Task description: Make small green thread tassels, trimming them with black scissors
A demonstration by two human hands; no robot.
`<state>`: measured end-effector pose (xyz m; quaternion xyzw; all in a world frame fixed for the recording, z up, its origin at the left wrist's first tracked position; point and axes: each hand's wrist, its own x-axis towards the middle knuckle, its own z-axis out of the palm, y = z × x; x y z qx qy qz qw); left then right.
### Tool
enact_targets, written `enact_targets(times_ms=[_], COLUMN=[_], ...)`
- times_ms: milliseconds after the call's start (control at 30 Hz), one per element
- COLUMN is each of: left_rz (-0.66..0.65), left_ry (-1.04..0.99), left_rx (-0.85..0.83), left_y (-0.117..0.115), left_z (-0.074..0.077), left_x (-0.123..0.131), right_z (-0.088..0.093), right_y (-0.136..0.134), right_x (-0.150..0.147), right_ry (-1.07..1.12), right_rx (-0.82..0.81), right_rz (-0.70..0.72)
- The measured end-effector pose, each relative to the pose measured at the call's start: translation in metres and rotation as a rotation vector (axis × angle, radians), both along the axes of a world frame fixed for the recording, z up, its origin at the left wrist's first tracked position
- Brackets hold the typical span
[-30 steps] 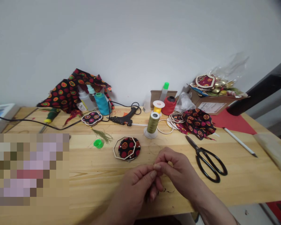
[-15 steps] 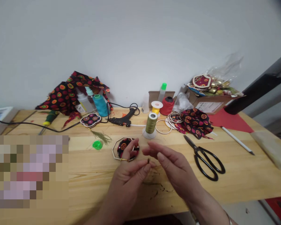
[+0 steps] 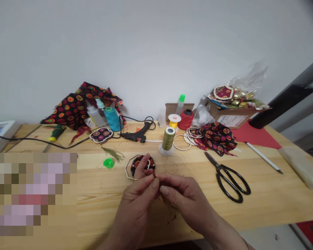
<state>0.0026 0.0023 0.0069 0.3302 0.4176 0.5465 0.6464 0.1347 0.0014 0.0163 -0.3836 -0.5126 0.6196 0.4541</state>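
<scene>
My left hand (image 3: pixel 139 194) pinches a small dark tuft of thread (image 3: pixel 154 176) between thumb and index finger, its other fingers raised. My right hand (image 3: pixel 184 194) meets it at the fingertips, thumb and index finger closed on what looks like the thread's strands, mostly hidden. Just behind the left fingers lies a black-and-red patterned fabric disc (image 3: pixel 138 163) beside a pale octagonal wooden frame (image 3: pixel 127 169). A spool of olive thread (image 3: pixel 168 140) stands beyond my hands, with a fine loose strand curling on the table in front of it.
Black-handled scissors (image 3: pixel 228 178) lie on the right, near a white pen (image 3: pixel 263 157). Behind are a glue gun (image 3: pixel 137 133), a red thread spool (image 3: pixel 185 119) and a blue thread cone (image 3: pixel 112 118). A green cap (image 3: pixel 108 163) and an olive tassel (image 3: pixel 114 153) sit left.
My right hand has moved left and closed in on the left hand, so their fingertips now touch around the tuft. My left hand has shifted slightly left.
</scene>
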Motion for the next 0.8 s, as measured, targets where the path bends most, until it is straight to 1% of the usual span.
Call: enact_targets(times_ms=[100, 167, 300, 400, 633, 700, 800], left_rz=[0.009, 0.012, -0.027, -0.004, 0.036, 0.054, 0.057], left_ry=[-0.045, -0.07, -0.138, -0.192, -0.401, -0.423, -0.409], left_rx=[-0.008, -0.025, -0.058, -0.054, -0.132, -0.141, -0.111], left_y=[0.0, -0.001, 0.0, 0.003, 0.013, 0.014, 0.016], left_z=[0.001, 0.001, -0.001, -0.001, 0.01, 0.012, 0.013], left_x=[0.001, 0.002, 0.002, 0.0, -0.007, -0.01, -0.015], right_z=[0.001, 0.0, -0.001, 0.0, -0.007, -0.009, -0.009], right_y=[0.001, 0.002, 0.004, 0.004, 0.006, 0.007, 0.009], right_x=[-0.004, -0.005, -0.003, 0.001, 0.012, 0.016, 0.021], right_ry=[-0.016, -0.036, -0.112, -0.148, -0.305, -0.34, -0.378], right_rx=[-0.009, -0.021, -0.005, 0.003, -0.047, -0.045, -0.044], right_rz=[-0.092, -0.128, -0.147, -0.156, -0.196, -0.209, -0.235])
